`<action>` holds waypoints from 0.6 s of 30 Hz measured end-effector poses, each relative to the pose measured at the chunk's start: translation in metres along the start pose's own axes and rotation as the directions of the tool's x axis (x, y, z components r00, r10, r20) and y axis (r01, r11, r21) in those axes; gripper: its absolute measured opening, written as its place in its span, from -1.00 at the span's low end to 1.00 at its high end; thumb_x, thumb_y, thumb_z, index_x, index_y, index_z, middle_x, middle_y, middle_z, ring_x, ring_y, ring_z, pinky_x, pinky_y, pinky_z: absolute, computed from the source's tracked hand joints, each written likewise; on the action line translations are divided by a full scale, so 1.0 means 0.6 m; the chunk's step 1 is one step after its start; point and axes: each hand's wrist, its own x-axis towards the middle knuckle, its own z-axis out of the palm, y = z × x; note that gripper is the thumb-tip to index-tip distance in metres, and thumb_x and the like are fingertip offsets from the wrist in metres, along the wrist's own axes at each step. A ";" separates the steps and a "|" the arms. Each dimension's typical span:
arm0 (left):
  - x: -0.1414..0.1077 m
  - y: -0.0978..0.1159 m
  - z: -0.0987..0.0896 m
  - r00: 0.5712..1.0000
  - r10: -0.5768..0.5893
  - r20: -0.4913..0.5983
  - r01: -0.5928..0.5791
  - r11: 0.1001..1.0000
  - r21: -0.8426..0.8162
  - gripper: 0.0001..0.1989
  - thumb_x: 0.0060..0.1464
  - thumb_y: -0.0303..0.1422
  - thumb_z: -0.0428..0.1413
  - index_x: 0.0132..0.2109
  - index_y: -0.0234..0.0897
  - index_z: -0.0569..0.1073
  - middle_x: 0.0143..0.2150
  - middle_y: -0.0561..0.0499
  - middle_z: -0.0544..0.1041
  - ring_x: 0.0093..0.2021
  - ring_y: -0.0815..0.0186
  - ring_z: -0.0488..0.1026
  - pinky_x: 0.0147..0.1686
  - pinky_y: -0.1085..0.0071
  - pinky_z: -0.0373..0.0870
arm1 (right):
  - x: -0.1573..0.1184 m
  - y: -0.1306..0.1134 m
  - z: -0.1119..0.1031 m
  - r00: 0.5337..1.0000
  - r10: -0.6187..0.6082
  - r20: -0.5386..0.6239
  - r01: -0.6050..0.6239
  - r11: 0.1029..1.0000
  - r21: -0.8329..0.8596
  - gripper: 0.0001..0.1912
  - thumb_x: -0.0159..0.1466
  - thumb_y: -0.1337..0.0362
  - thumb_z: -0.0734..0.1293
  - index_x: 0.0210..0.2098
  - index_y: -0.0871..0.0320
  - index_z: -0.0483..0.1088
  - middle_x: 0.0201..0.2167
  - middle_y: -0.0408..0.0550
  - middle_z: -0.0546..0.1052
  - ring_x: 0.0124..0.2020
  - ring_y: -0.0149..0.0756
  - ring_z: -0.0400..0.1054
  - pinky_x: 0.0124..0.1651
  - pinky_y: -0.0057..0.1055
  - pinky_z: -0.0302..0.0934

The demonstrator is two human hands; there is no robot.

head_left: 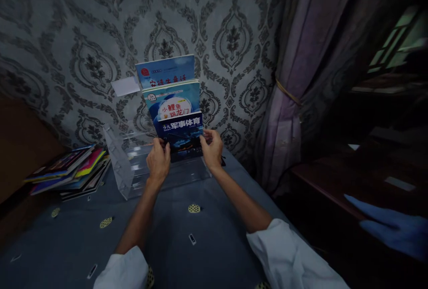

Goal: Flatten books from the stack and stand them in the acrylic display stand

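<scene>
A dark blue book [183, 135] with white lettering stands upright, its front cover facing me. My left hand [158, 160] pinches its left edge, and my right hand [212, 148] grips the opposite edge with the thumb in front. The book is at the front tier of a clear plastic tiered rack [122, 171]; whether it rests on the tier cannot be made out. Behind it rises a light blue book [152, 105] with a fish-story style cover, and higher at the back stands another blue book [167, 67].
Left of the rack lies an untidy pile of books [73, 171]. A white card [125, 86] sticks up at the rack's upper left. Patterned wallpaper backs the cloth-covered table [174, 244]. A tied curtain [287, 88] hangs to the right; a blue glove-like shape [394, 226] is lower right.
</scene>
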 end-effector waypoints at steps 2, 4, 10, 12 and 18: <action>0.001 -0.003 0.002 1.000 -0.004 -0.013 0.004 1.000 -0.020 -0.90 0.31 -0.32 0.03 -0.08 -0.22 0.30 -0.25 -0.01 0.57 -0.25 0.18 0.56 -0.31 0.38 0.32 | -0.001 0.002 -0.001 1.000 0.004 -0.003 -0.004 1.000 -0.007 -0.87 0.18 0.32 0.31 -0.27 0.15 0.46 -0.32 -0.06 0.46 -0.35 -0.23 0.37 -0.16 -0.26 0.31; 0.004 -0.007 0.006 0.999 -0.017 -0.033 0.015 0.998 -0.053 -0.91 0.30 -0.32 0.04 -0.09 -0.22 0.31 -0.26 0.00 0.57 -0.27 0.20 0.54 -0.32 0.39 0.31 | 0.000 0.004 -0.002 1.000 0.002 0.002 -0.002 1.000 -0.010 -0.88 0.19 0.33 0.31 -0.29 0.14 0.48 -0.33 -0.07 0.46 -0.36 -0.24 0.36 -0.18 -0.28 0.31; 0.008 -0.018 0.018 0.996 0.031 -0.088 -0.043 0.989 -0.138 -0.91 0.29 -0.30 0.00 -0.15 -0.21 0.32 -0.31 0.00 0.53 -0.31 0.19 0.52 -0.31 0.37 0.33 | 0.003 0.003 -0.007 1.000 0.009 0.014 -0.008 1.000 -0.017 -0.91 0.21 0.33 0.32 -0.35 0.11 0.50 -0.33 -0.08 0.46 -0.38 -0.26 0.35 -0.21 -0.31 0.31; 0.009 -0.021 0.020 0.993 0.056 -0.102 -0.070 0.987 -0.143 -0.90 0.28 -0.29 -0.02 -0.16 -0.20 0.32 -0.32 0.00 0.52 -0.30 0.19 0.51 -0.30 0.36 0.35 | 0.003 0.001 -0.009 1.000 0.012 0.021 -0.012 1.000 -0.018 -0.91 0.20 0.34 0.32 -0.36 0.11 0.49 -0.35 -0.09 0.46 -0.39 -0.26 0.34 -0.20 -0.31 0.30; 0.012 -0.027 0.021 0.987 0.100 -0.125 -0.120 0.978 -0.170 -0.87 0.27 -0.25 -0.03 -0.17 -0.20 0.31 -0.34 0.00 0.49 -0.32 0.19 0.49 -0.28 0.35 0.35 | 0.013 0.000 -0.010 0.994 0.101 0.046 -0.104 0.992 0.072 -0.87 0.13 0.30 0.33 -0.29 0.12 0.44 -0.41 -0.13 0.47 -0.41 -0.26 0.36 -0.24 -0.33 0.29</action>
